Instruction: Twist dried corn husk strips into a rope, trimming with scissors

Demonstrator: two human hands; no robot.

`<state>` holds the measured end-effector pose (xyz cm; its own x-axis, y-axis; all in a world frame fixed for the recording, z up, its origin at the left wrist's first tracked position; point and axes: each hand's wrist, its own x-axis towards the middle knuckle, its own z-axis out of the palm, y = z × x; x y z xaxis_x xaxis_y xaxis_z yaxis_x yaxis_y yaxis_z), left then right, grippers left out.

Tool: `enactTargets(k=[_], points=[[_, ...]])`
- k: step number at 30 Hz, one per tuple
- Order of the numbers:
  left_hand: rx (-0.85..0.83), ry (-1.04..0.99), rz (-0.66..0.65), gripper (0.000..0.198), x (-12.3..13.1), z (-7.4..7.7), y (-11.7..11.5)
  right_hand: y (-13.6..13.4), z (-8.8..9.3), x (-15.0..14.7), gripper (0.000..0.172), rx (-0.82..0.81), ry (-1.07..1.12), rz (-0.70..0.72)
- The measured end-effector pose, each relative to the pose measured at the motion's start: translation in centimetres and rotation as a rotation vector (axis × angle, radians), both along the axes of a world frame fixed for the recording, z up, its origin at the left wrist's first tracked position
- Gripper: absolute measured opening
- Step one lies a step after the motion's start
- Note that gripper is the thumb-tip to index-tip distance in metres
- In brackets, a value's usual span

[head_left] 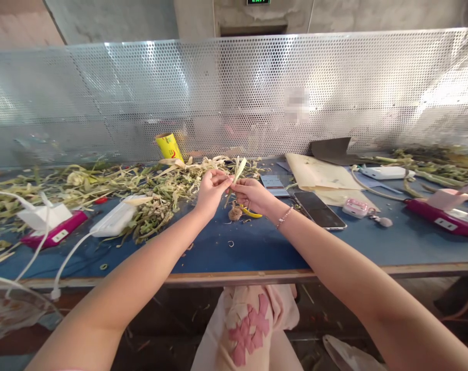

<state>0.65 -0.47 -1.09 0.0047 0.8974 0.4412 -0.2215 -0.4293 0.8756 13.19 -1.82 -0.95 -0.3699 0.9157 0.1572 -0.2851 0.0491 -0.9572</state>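
Note:
My left hand (pixel 212 191) and my right hand (pixel 255 195) meet over the middle of the blue table, fingertips pinched together. Between them is a pale green plant strip (pixel 240 169), perhaps a leaf or husk, its tip pointing up; its lower part is covered by my fingers. Both hands are closed on it. Just below lie a small brown round clump (pixel 234 213) and a yellow curved thing (pixel 251 212), partly hidden by my right hand. Behind my left hand spreads a heap of dried leaves and strips (pixel 176 180).
A smartphone (pixel 319 210), a pink earphone case (pixel 355 207) and brown paper (pixel 315 172) lie right. White power bank-like boxes (pixel 116 216) and magenta power strips (pixel 58 232) with cables flank the work area. A yellow tube (pixel 169 147) stands before the perforated metal screen (pixel 237 93).

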Motion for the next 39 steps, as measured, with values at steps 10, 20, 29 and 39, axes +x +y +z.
enactTargets(k=[10, 20, 29, 39], points=[[-0.173, -0.151, -0.001, 0.020, -1.0, 1.1, 0.7, 0.5, -0.8, -0.2, 0.024, 0.380, -0.441, -0.274], [-0.324, -0.231, -0.007, 0.017, -1.1, 1.4, 0.6, 0.3, -0.5, 0.0, 0.016, 0.632, -0.711, -0.300], [-0.125, -0.095, 0.073, 0.019, -1.3, 0.4, 1.3, 0.1, -0.2, 0.1, 0.018, 0.718, -0.771, -0.189], [-0.054, -0.040, 0.125, 0.015, -2.6, 0.9, 2.6, -0.9, -0.3, -0.1, 0.012, 0.731, -0.803, 0.226]])
